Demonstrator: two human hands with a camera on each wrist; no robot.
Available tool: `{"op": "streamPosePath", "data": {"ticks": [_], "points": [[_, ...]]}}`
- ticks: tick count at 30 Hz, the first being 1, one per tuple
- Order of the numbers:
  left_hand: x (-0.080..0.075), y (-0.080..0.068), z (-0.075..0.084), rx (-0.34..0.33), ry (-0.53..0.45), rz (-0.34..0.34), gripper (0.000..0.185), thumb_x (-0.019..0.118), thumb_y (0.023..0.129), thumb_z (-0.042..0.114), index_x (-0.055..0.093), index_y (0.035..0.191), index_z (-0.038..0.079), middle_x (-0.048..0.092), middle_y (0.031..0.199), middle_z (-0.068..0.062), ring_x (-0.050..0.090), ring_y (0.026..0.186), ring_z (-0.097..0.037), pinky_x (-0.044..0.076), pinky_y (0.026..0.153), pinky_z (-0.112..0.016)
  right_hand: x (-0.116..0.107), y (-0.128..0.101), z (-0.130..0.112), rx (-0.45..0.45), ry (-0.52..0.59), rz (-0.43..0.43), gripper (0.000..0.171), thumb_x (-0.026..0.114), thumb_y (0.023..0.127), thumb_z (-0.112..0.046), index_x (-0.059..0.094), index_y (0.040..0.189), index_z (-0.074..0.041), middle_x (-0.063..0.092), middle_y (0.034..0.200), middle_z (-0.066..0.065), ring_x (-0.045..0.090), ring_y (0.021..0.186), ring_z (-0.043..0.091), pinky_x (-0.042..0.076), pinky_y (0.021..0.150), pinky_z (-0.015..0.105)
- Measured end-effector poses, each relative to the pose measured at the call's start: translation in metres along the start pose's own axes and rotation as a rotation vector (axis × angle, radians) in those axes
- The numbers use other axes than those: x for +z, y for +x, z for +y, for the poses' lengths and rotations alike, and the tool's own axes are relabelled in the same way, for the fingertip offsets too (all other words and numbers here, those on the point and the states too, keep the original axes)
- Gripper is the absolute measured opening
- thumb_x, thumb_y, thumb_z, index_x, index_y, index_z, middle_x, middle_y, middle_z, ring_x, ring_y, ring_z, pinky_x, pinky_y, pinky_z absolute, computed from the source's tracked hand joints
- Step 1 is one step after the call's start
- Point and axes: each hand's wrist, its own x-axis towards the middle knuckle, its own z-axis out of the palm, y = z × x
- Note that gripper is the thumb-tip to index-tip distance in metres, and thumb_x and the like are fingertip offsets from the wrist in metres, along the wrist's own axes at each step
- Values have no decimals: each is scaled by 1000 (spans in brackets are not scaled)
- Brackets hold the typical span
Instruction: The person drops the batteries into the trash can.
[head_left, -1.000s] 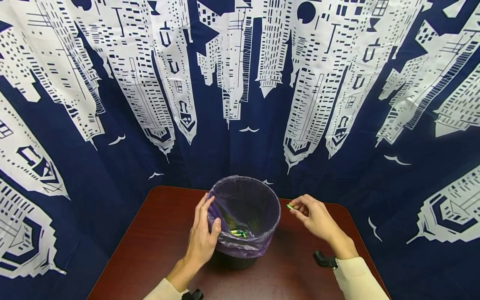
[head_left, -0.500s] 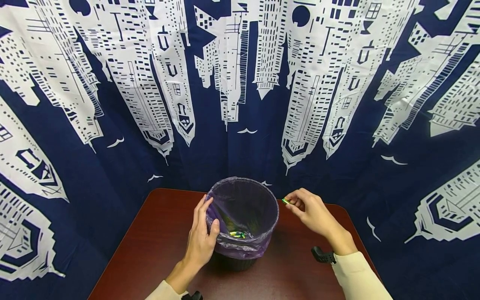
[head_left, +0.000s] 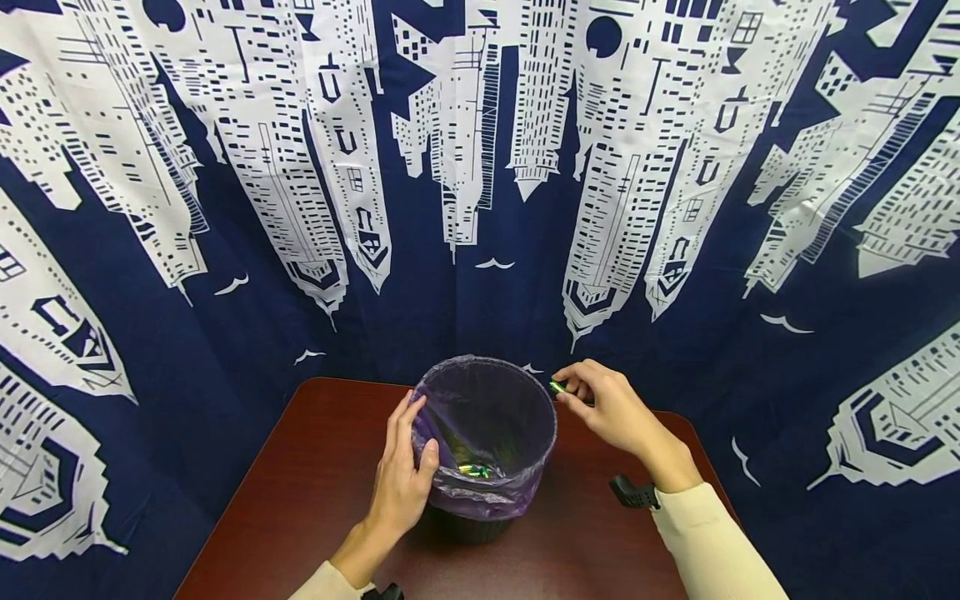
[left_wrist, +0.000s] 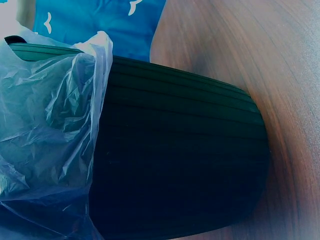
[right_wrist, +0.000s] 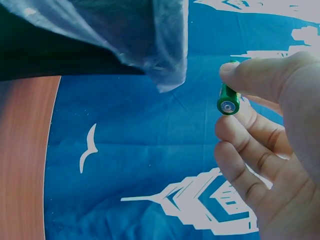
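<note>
A dark ribbed trash bin with a purple-tinted plastic liner folded over its rim stands on the table. My left hand holds the bin's left side, fingertips at the rim and thumb on the near side. Most of this hand is outside the left wrist view. Several green and gold batteries lie inside at the bottom of the liner. My right hand pinches a small green battery between thumb and fingers, just right of the bin's far right rim. The battery's flat metal end faces the right wrist camera.
The reddish-brown wooden table has rounded far corners. Behind it hangs a navy curtain with white buildings and birds. A black strap device sits on the right wrist, another on the left.
My right hand has moved left and away from me with the battery, coming close to the bin's rim. The left hand keeps its place on the bin.
</note>
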Motion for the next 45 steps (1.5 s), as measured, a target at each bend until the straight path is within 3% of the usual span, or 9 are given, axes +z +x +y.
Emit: {"op": "streamPosePath", "data": {"ticks": [9, 14, 21, 29, 37, 45], "points": [[-1, 1, 1, -20, -9, -26, 73, 64, 108, 32, 48, 177, 14, 39, 187, -19, 61, 156, -53, 61, 108, -80, -1, 18, -7, 17, 11, -41, 18, 88, 101, -3, 86, 118, -7, 70, 93, -1, 66, 82, 14, 57, 75, 27], [-2, 1, 2, -34, -12, -28, 72, 63, 109, 35, 48, 176, 14, 39, 188, -15, 61, 157, -52, 60, 110, -80, 0, 28, -10, 22, 38, -62, 16, 87, 102, -6, 86, 118, -7, 72, 93, -1, 67, 81, 12, 60, 76, 31], [-2, 2, 2, -24, 8, -21, 71, 64, 109, 34, 49, 176, 16, 41, 187, -17, 65, 152, -52, 64, 104, -77, 1, 43, -17, 29, 53, -94, 18, 87, 102, -9, 86, 120, -8, 74, 93, 0, 68, 82, 11, 61, 76, 30], [-2, 2, 3, -28, 5, -25, 73, 65, 107, 32, 49, 176, 15, 40, 188, -14, 62, 156, -52, 61, 109, -79, 3, 56, -21, 37, 74, -135, 27, 87, 104, -11, 85, 130, -10, 73, 93, 0, 66, 78, 7, 57, 73, 27], [-3, 3, 4, -32, 14, -41, 72, 64, 109, 35, 48, 176, 16, 39, 188, -14, 62, 157, -51, 61, 111, -77, 6, 70, -23, 27, 94, -159, 22, 85, 104, -10, 85, 125, -7, 76, 92, 1, 66, 78, 8, 59, 74, 28], [-7, 4, 5, -21, 22, -58, 74, 68, 106, 28, 48, 176, 15, 39, 188, -13, 59, 160, -52, 59, 114, -76, 11, 80, -27, 52, 104, -197, 22, 86, 103, -10, 85, 125, -6, 75, 92, 0, 64, 77, 7, 58, 75, 26]]}}
